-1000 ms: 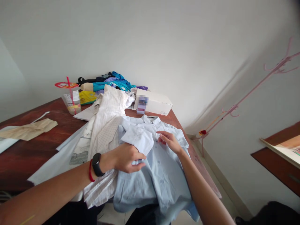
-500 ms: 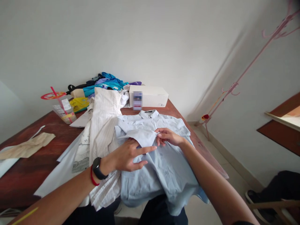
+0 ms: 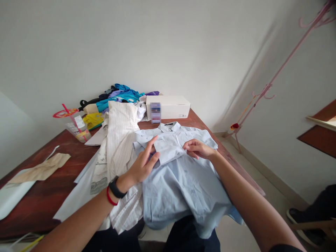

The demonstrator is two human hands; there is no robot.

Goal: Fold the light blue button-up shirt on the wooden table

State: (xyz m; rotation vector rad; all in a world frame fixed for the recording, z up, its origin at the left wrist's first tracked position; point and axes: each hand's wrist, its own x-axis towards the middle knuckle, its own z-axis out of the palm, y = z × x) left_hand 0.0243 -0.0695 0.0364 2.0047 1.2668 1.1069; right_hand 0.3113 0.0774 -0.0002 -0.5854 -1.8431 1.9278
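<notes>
A light blue button-up shirt (image 3: pixel 168 185) lies spread out, its collar toward the wall and its lower part hanging over the near table edge. My right hand (image 3: pixel 201 148) pinches a bit of its fabric at the middle of the chest. A folded-over flap of the same cloth stretches leftward from that pinch. At the flap's left end is my left hand (image 3: pixel 143 162), thumb and forefinger spread apart against the cloth; its other fingers are partly hidden. A white striped garment (image 3: pixel 122 122) lies just left of the shirt.
A white box (image 3: pixel 174 106) and a pile of coloured clothes (image 3: pixel 123 94) stand by the wall. To the left are a plastic cup with a straw (image 3: pixel 80 129), a yellow packet (image 3: pixel 93 120) and brown paper (image 3: pixel 49 168) on the wooden table (image 3: pixel 39 203). A pink coat stand (image 3: pixel 286 66) rises at right.
My left hand has come out from under the flap and turned, its forefinger now pointing up and away. The right hand keeps its pinch. The flap lies flatter. The view has shifted slightly.
</notes>
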